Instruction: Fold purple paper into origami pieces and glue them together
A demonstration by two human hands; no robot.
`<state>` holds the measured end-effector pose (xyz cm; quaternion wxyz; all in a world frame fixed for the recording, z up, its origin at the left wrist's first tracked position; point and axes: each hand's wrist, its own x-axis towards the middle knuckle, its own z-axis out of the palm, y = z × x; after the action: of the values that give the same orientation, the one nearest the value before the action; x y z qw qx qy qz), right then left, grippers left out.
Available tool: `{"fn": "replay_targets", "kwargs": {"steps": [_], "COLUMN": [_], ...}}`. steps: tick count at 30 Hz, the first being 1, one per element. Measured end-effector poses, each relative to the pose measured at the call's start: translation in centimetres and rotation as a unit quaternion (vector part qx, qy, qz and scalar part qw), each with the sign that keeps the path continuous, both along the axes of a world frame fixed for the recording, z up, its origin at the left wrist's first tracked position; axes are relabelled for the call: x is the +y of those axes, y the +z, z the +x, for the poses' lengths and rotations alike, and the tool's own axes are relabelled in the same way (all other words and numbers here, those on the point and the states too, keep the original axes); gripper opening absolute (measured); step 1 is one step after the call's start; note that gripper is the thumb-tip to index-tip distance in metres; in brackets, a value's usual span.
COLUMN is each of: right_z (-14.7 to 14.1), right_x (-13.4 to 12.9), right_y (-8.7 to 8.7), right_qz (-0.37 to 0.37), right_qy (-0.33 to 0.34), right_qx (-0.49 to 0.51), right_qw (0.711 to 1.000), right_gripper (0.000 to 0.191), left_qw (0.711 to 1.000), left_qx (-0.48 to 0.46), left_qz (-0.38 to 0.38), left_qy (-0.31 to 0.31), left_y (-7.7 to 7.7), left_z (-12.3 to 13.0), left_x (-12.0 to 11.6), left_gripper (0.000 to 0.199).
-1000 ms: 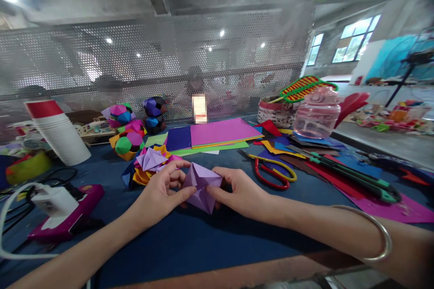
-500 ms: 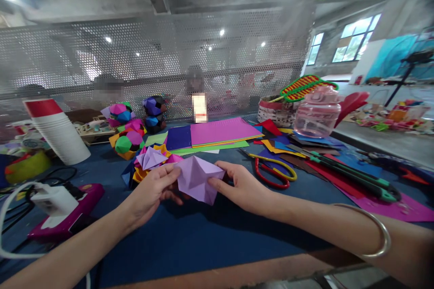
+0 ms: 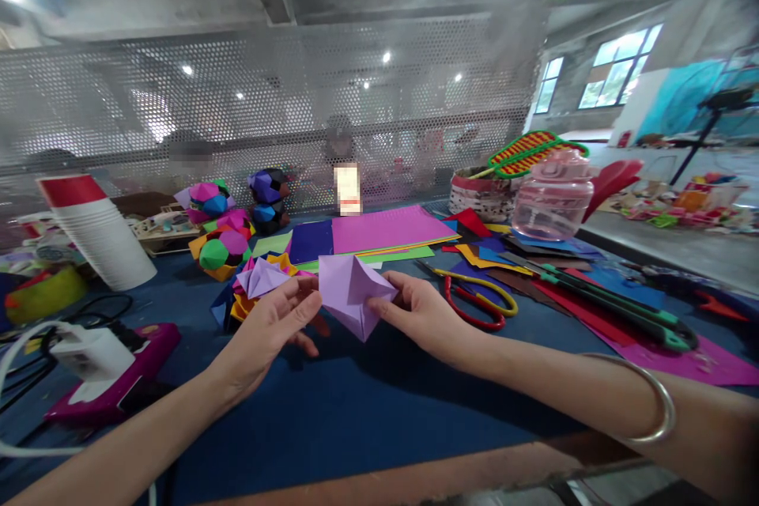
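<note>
A light purple sheet of folded origami paper (image 3: 349, 292), creased to a raised peak, is held up above the table between both hands. My right hand (image 3: 424, 316) pinches its right side, thumb in front and fingers partly hidden behind. At the left edge, my left hand (image 3: 276, 328) grips the paper between thumb and index finger, while its lower fingers hang loose. Just behind my left hand sits a cluster of folded paper pieces (image 3: 261, 278) in purple, yellow and blue. Scissors (image 3: 480, 296) with red and yellow handles lie to the right of my right hand.
Coloured paper sheets (image 3: 391, 229) lie behind the hands. Folded paper balls (image 3: 222, 251) and stacked paper cups (image 3: 100, 233) stand left, near a purple power strip (image 3: 112, 375). On the right are a green-black cutter (image 3: 622, 308), a pink bottle (image 3: 551, 202) and a basket (image 3: 481, 196).
The purple paper has been turned and lifted slightly, so its point now faces down. My left thumb has shifted to its left edge, and the lower left fingers have spread.
</note>
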<state>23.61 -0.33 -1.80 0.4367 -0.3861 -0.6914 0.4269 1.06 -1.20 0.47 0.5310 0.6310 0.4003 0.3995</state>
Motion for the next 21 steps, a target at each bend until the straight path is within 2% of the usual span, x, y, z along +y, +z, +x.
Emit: {"fn": "replay_targets", "kwargs": {"steps": [4,14,21], "right_z": [-0.1,-0.3,-0.3], "right_x": [-0.2,-1.4,-1.2], "right_y": [0.0,0.6,0.3], "right_qz": [0.008,0.053,0.023], "right_qy": [0.006,-0.005,0.018], "right_qx": [0.001,-0.066,-0.042], "right_qw": [1.000,0.996,0.999], "right_gripper": [0.022,0.008,0.011], "left_qw": [0.999,0.998,0.997], "left_qx": [0.040,0.046,0.048], "left_qz": [0.012,-0.019,-0.021], "left_qy": [-0.023,-0.043,-0.050], "left_y": [0.0,-0.1,-0.6], "left_z": [0.2,0.4,0.2], "left_x": [-0.1,-0.2,0.1], "left_gripper": [0.051,0.045,0.043]}}
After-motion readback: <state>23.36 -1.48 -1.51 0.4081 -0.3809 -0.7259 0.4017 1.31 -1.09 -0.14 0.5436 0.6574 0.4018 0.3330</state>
